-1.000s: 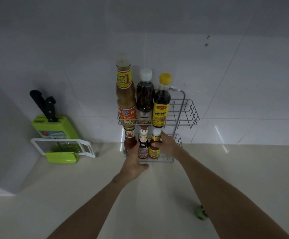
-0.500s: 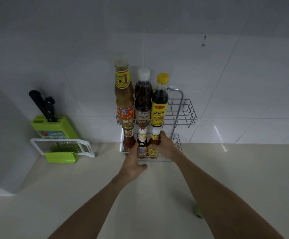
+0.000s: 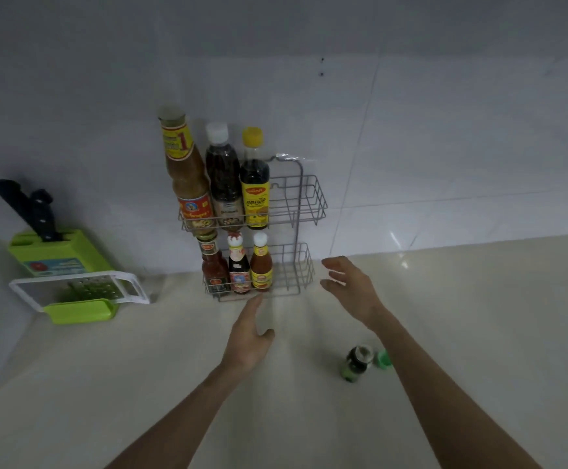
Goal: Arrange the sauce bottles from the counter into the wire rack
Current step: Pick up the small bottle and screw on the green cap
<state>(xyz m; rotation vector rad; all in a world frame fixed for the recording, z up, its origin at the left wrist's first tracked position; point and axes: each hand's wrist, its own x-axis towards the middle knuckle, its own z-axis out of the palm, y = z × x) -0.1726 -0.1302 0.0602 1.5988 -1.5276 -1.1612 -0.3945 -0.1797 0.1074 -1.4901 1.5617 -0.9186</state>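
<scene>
A two-tier wire rack (image 3: 311, 201) stands against the tiled wall. Its top tier holds three tall bottles: a brown sauce bottle (image 3: 188, 177), a dark bottle with a white cap (image 3: 223, 181) and a yellow-capped dark bottle (image 3: 255, 184). Three small sauce bottles (image 3: 240, 265) fill the left of the bottom tier. My left hand (image 3: 247, 336) hovers open just in front of the rack's base. My right hand (image 3: 352, 287) is open to the right of the bottom tier, touching nothing. A small dark bottle (image 3: 357, 362) with a green base stands on the counter near my right forearm.
A green knife block (image 3: 62, 252) with black-handled knives and a white grater (image 3: 83, 291) sit at the left against the wall. A green cap (image 3: 384, 359) lies beside the small dark bottle. The beige counter (image 3: 140, 384) stretches toward me.
Both hands have let go of the small bottles in the bottom tier and drawn back, the right one moving off to the right. The view shifted, revealing the small dark bottle on the counter.
</scene>
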